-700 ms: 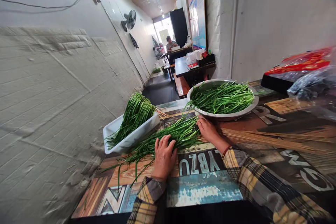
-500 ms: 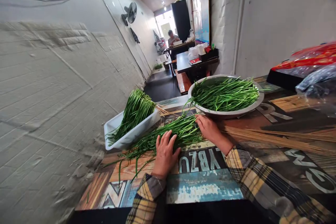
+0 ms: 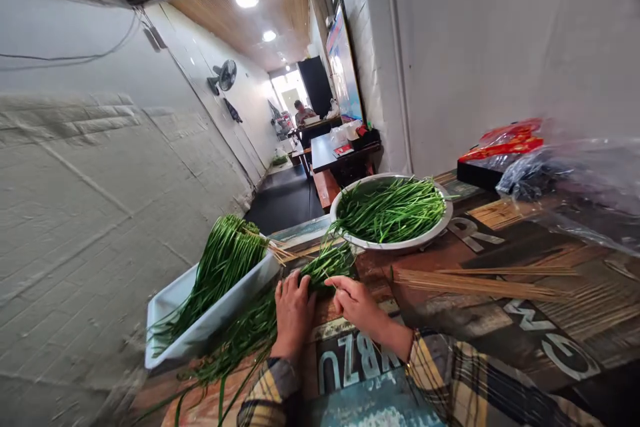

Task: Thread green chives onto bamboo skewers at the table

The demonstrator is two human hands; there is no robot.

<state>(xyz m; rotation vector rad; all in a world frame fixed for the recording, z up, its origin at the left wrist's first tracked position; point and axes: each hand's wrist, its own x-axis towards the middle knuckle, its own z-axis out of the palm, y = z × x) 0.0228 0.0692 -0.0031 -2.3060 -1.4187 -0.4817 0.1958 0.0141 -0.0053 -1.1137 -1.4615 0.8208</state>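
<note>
Loose garlic chives [image 3: 250, 327] lie in a long pile across the table, their cut ends toward the bowl. Over the pile rests my left hand [image 3: 293, 313], its fingers curled down on the chives and close together. To its right, my right hand [image 3: 357, 303] is closed in a pinch near the edge of the pile; what sits between its fingertips is too small to make out. A white tray [image 3: 163, 303] on the left holds chives threaded in a row on bamboo skewers [image 3: 283, 252]. Behind the pile, a metal bowl [image 3: 400, 242] is heaped with more chives.
Bundles of bamboo skewers [image 3: 470, 282] lie on the patterned table to the right. Beyond them are a black box [image 3: 480, 173] and crumpled clear plastic [image 3: 530, 173]. A white wall [image 3: 75, 213] runs along the left. Farther off, a person [image 3: 303, 113] sits at another table.
My view has shifted, so the table things sit lower and farther left. My right hand has come closer to my left, and the left hand's spread fingers have drawn together over the chives.
</note>
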